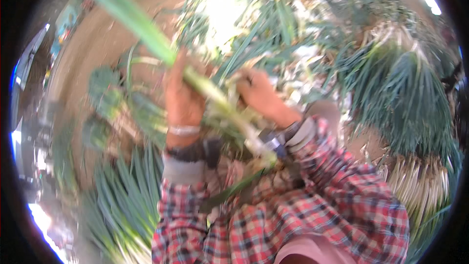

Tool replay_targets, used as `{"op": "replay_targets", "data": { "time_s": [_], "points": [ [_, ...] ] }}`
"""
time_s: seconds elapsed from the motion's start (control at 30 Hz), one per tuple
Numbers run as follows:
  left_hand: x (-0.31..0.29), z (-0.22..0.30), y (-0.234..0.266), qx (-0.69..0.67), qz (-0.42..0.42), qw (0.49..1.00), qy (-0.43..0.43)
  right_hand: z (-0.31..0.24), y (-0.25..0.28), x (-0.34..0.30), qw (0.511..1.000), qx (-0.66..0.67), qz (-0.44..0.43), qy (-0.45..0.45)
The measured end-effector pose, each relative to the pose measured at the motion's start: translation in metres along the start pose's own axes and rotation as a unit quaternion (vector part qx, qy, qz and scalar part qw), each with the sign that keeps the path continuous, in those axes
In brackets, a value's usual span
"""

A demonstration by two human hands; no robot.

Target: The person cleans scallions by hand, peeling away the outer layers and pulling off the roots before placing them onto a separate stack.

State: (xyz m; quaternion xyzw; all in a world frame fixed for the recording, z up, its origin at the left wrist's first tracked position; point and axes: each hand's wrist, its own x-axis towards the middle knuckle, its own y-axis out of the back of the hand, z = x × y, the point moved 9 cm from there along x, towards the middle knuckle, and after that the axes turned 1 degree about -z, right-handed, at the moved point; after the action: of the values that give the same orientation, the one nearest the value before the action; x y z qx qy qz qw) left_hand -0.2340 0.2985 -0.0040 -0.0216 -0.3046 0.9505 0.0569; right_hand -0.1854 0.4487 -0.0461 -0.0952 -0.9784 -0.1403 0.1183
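Note:
A long green onion (220, 100) slants across the middle, its green top reaching to the upper left and its white root end near my lap. My left hand (184, 100) is wrapped round its stalk where green turns pale. To the right of the stalk, my right hand (260, 93) is closed, fingers curled. A pale yellow-green outer leaf (231, 87) shows at its fingertips, beside the stalk. Motion blurs both hands, so the exact grip of the right fingers is hard to make out. A dark green leaf (237, 188) lies across my lap.
Loose leaves and pale peelings (283, 24) cover the ground ahead. Large piles of green onions stand at the right (400, 88) and lower right (420, 181). Another bunch (124, 200) lies at the lower left, with smaller trimmed pieces (115, 112) above it. Bare brown ground (80, 68) shows at left.

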Motion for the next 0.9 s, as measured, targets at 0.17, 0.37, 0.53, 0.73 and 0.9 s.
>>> {"op": "replay_targets", "data": {
  "time_s": [0.17, 0.37, 0.53, 0.73, 0.9],
  "points": [
    [0.001, -0.005, 0.000, -0.039, -0.055, 0.998, -0.002, 0.127, 0.042, -0.003, 0.977, -0.132, 0.138, -0.097],
    [-0.010, 0.003, 0.021, -0.006, 0.000, 0.999, -0.050, 0.140, 0.084, -0.035, 0.935, -0.286, 0.142, -0.157],
    [-0.008, -0.008, 0.009, 0.007, 0.003, 0.999, -0.034, -0.020, -0.011, -0.035, 0.992, 0.022, -0.062, 0.107],
    [-0.019, -0.002, 0.012, 0.047, 0.008, 0.996, -0.074, -0.053, -0.021, -0.052, 0.985, -0.036, 0.003, 0.167],
    [-0.014, -0.009, -0.004, 0.150, -0.019, 0.986, -0.071, -0.059, -0.009, -0.047, 0.963, -0.127, 0.028, 0.237]
  ]
}}
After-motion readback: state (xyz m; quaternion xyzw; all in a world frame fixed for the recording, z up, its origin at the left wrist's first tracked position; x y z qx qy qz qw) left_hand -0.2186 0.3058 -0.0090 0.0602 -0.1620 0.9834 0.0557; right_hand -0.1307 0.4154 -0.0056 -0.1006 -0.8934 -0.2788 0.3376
